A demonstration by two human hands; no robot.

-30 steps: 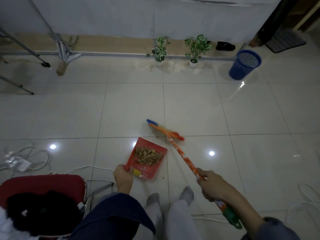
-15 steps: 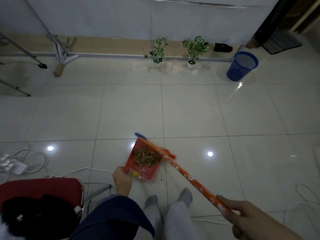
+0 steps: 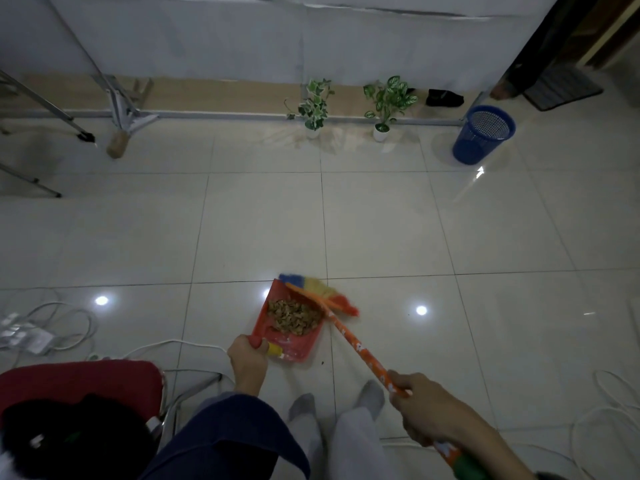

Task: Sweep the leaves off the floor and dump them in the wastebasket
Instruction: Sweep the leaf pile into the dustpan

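Observation:
A red dustpan (image 3: 294, 346) lies on the tiled floor in front of my feet, with a heap of brown dry leaves (image 3: 293, 317) in it. My left hand (image 3: 248, 360) grips its handle at the near left corner. My right hand (image 3: 429, 407) holds the orange stick of a broom (image 3: 353, 344). The broom's blue, yellow and orange bristles (image 3: 318, 289) rest at the pan's far right edge. A blue mesh wastebasket (image 3: 483, 135) stands far off at the back right, near the wall.
Two small potted plants (image 3: 313, 105) (image 3: 386, 102) stand by the back wall. A red chair (image 3: 83, 386) with dark cloth sits at my near left. White cables and a power strip (image 3: 31, 337) lie left; more cable (image 3: 606, 410) right. Metal stand legs (image 3: 121, 112) at back left.
The broom swept in toward the dustpan; its bristles went from the floor right of the pan to the pan's far edge. My right hand drew back along the stick, then returned.

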